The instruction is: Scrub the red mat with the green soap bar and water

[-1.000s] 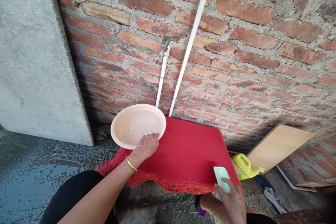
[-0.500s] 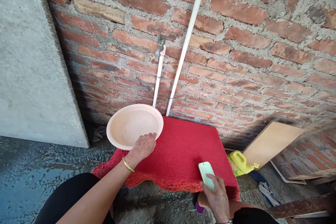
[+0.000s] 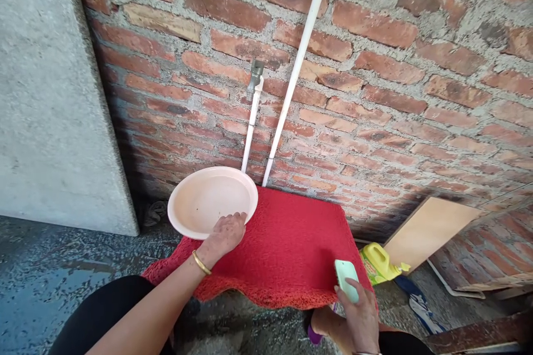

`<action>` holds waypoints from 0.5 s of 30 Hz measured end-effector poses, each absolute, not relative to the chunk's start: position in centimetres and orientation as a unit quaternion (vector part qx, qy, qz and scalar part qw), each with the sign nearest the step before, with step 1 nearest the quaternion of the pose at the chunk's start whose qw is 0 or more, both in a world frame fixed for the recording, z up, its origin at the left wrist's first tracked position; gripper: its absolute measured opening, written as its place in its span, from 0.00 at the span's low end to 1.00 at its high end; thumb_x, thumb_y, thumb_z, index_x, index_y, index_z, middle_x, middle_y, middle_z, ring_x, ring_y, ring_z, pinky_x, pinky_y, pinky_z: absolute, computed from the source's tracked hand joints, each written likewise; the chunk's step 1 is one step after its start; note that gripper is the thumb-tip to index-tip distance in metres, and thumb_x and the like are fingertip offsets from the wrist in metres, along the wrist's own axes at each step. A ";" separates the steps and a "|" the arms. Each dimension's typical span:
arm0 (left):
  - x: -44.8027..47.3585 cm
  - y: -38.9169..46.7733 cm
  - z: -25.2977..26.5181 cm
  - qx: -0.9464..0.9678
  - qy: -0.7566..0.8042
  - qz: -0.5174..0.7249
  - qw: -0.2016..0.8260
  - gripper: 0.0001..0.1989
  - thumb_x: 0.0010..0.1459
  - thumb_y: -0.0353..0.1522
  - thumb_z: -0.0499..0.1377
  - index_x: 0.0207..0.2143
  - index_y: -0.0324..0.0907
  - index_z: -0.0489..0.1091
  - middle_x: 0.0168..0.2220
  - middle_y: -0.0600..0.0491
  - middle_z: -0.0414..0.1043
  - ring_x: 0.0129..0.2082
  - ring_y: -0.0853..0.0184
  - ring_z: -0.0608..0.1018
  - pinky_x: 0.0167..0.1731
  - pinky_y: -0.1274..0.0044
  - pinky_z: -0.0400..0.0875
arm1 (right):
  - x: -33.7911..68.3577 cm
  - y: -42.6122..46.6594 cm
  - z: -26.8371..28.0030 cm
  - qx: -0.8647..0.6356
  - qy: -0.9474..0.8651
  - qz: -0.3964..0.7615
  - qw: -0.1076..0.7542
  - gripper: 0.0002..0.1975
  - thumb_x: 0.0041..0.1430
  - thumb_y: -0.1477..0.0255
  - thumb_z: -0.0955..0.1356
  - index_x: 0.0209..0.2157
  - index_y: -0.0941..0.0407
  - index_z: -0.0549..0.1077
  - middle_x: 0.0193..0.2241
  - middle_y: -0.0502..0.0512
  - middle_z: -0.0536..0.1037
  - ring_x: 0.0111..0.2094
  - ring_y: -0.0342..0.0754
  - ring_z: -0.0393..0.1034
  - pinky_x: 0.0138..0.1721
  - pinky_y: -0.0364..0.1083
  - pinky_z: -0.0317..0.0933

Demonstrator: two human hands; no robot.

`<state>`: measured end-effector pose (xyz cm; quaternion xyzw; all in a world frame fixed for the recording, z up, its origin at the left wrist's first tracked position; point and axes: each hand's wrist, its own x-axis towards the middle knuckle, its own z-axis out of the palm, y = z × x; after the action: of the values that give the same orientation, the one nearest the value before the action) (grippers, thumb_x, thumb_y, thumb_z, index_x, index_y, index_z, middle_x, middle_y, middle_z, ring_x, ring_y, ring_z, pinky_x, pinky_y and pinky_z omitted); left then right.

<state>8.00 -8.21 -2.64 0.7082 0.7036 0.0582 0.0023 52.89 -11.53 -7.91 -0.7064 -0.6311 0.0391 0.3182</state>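
A pale pink plastic basin [image 3: 191, 199] sits at the left end of the red cloth [image 3: 291, 233]. My left hand [image 3: 227, 232] is closed over the basin's near right rim, a gold bangle on its wrist. Near the front right corner of the cloth, my right hand [image 3: 360, 310] grips a mint-green scrub brush [image 3: 346, 276] by its near end. The brush's smooth back faces up and has a small hole at the far end; its underside is mostly hidden.
A brick wall [image 3: 375, 94] with white pipes [image 3: 297, 72] rises behind the cloth. A concrete slab [image 3: 54, 100] stands at left above wet floor [image 3: 62, 272]. To the right are a yellow jug [image 3: 378, 263], a leaning board [image 3: 433, 227] and a blue slipper [image 3: 422, 308].
My right hand has moved to the right with the brush, towards the cloth's right edge. My left hand keeps its hold on the basin. The view has shifted slightly.
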 end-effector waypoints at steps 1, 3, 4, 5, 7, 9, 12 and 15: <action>8.0 -8.3 -2.7 0.708 0.703 0.060 -0.001 0.20 0.70 0.31 0.47 0.59 0.37 0.69 0.48 0.38 0.76 0.48 0.54 0.79 0.50 0.65 0.70 | 52.0 -11.2 -8.0 -0.706 -0.629 0.050 0.321 0.31 0.50 0.39 0.65 0.40 0.49 0.79 0.39 0.59 0.78 0.44 0.60 0.73 0.50 0.58 0.68; 8.0 -8.3 -2.4 0.706 0.707 0.054 -0.001 0.20 0.70 0.31 0.48 0.59 0.38 0.68 0.47 0.39 0.77 0.48 0.54 0.80 0.50 0.65 0.70 | 50.5 -10.6 -8.1 -0.703 -0.628 0.073 0.326 0.34 0.52 0.39 0.64 0.43 0.51 0.79 0.41 0.61 0.77 0.45 0.60 0.73 0.52 0.59 0.68; 8.0 -8.4 -2.1 0.703 0.710 0.048 0.003 0.20 0.70 0.31 0.48 0.59 0.38 0.69 0.46 0.39 0.77 0.47 0.55 0.80 0.49 0.65 0.71 | 49.9 -10.4 -8.1 -0.701 -0.629 0.083 0.326 0.34 0.52 0.39 0.63 0.44 0.52 0.79 0.42 0.62 0.77 0.45 0.60 0.73 0.52 0.59 0.67; 8.1 -8.4 -1.6 0.700 0.713 0.040 0.009 0.19 0.70 0.31 0.49 0.59 0.38 0.69 0.46 0.39 0.77 0.46 0.55 0.80 0.49 0.66 0.71 | 49.6 -10.3 -8.1 -0.699 -0.631 0.094 0.324 0.34 0.53 0.39 0.63 0.44 0.52 0.79 0.43 0.62 0.77 0.46 0.60 0.73 0.52 0.59 0.67; 8.4 -8.5 -0.6 0.696 0.718 0.026 0.021 0.19 0.69 0.30 0.50 0.58 0.38 0.70 0.45 0.39 0.78 0.45 0.55 0.81 0.47 0.66 0.72 | 49.8 -10.1 -8.1 -0.703 -0.628 0.104 0.318 0.34 0.52 0.39 0.63 0.44 0.51 0.80 0.44 0.62 0.77 0.46 0.60 0.73 0.52 0.59 0.67; 8.6 -8.6 0.4 0.697 0.717 0.019 0.026 0.18 0.68 0.29 0.50 0.57 0.38 0.71 0.45 0.39 0.78 0.45 0.55 0.81 0.46 0.66 0.73 | 51.0 -10.2 -8.0 -0.712 -0.620 0.094 0.314 0.34 0.52 0.39 0.63 0.44 0.51 0.81 0.42 0.62 0.78 0.46 0.61 0.73 0.53 0.59 0.67; 8.7 -8.6 1.0 0.702 0.712 0.008 0.028 0.19 0.68 0.29 0.49 0.57 0.36 0.70 0.47 0.38 0.78 0.46 0.54 0.82 0.47 0.65 0.74 | 53.8 -10.4 -7.8 -0.733 -0.599 0.051 0.319 0.34 0.52 0.39 0.63 0.42 0.51 0.81 0.38 0.63 0.79 0.45 0.64 0.73 0.51 0.61 0.67; 8.6 -8.4 0.3 0.700 0.713 0.006 0.024 0.20 0.69 0.30 0.48 0.58 0.36 0.70 0.46 0.38 0.78 0.45 0.54 0.82 0.47 0.65 0.74 | 56.3 -10.7 -7.7 -0.762 -0.563 0.015 0.321 0.38 0.52 0.37 0.61 0.42 0.54 0.81 0.34 0.65 0.78 0.41 0.65 0.74 0.46 0.62 0.68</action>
<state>8.62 -8.38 0.33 0.7005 0.7133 0.0059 0.0241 56.29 -10.68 -7.69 -0.7616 -0.5630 0.0154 0.3207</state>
